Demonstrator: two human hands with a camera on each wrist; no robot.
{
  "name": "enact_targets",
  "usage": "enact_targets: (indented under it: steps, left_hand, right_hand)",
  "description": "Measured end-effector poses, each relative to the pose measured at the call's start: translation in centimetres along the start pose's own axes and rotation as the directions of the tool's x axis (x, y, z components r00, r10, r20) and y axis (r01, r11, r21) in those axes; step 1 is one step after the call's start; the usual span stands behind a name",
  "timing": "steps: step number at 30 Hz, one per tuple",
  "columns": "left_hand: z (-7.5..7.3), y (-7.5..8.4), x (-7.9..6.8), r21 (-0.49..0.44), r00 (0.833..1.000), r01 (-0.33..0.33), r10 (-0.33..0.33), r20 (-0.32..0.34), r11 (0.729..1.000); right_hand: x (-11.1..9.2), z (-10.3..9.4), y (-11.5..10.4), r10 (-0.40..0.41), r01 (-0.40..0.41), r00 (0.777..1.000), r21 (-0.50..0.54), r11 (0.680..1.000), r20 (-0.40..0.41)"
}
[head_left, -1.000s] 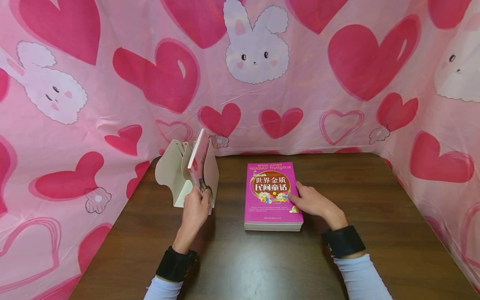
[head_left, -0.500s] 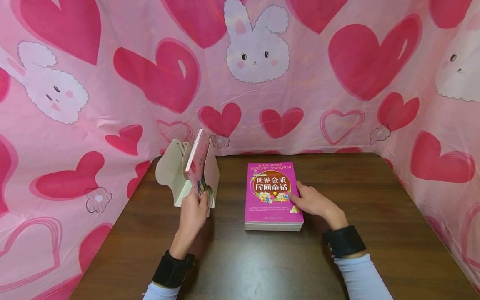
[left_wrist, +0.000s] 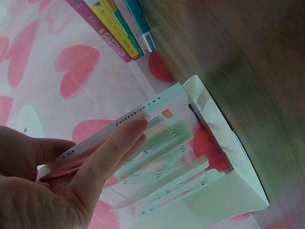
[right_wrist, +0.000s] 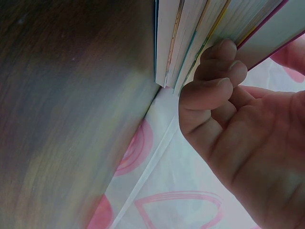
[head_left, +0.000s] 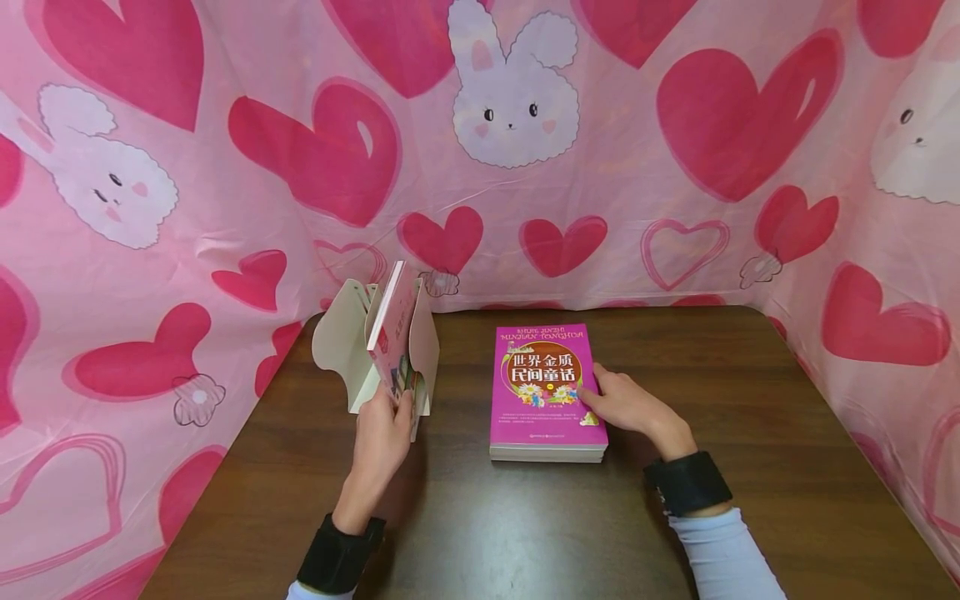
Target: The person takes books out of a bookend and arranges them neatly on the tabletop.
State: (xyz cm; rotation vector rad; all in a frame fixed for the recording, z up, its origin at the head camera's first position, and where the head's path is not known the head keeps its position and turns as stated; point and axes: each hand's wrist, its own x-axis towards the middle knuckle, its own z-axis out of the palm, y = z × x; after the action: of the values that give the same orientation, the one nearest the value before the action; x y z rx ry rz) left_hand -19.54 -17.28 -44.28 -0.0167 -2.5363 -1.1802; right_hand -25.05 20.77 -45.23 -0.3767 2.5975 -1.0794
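Observation:
My left hand (head_left: 381, 437) pinches a thin pink book (head_left: 392, 325) by its near end, thumb on one side and fingers on the other. The book stands on edge, tilted, between dividers of a cream desktop book rack (head_left: 335, 333). In the left wrist view its pale printed spine (left_wrist: 131, 117) faces the camera, beside the rack's panels (left_wrist: 238, 179). My right hand (head_left: 630, 404) holds the right side of a purple storybook (head_left: 547, 427) on top of a stack, thumb on the cover. The right wrist view shows curled fingers (right_wrist: 209, 95) against the page edges.
Several books (left_wrist: 114, 31) make up the stack, their coloured spines showing in the left wrist view. The dark wooden table (head_left: 517, 533) meets a pink curtain (head_left: 615, 167) printed with hearts and rabbits along its back and sides.
My left hand has shifted slightly left and back toward the body, and the pink book's upper end has tipped a little left. My right hand and the stack have stayed put.

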Motion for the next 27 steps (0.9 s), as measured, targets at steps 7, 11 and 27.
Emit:
enact_targets:
  steps: [7,11,27]
  left_hand:
    - [-0.5,0.3,-0.6,0.007,1.0,0.019,-0.019,0.004,1.0]
    - [-0.8,0.5,-1.0,0.018,1.0,0.02,-0.02,-0.001,1.0]
    - [-1.9,1.5,-2.6,0.005,0.996,0.082,-0.082,0.043,0.997]
  right_hand:
    - [0.0,0.0,0.0,0.003,-0.003,1.0,-0.003,1.0,0.001]
    - [0.0,0.0,-0.1,-0.006,0.006,1.0,-0.015,1.0,-0.007]
    - [-0.2,0.0,0.0,0.017,-0.018,1.0,0.032,0.999,0.018]
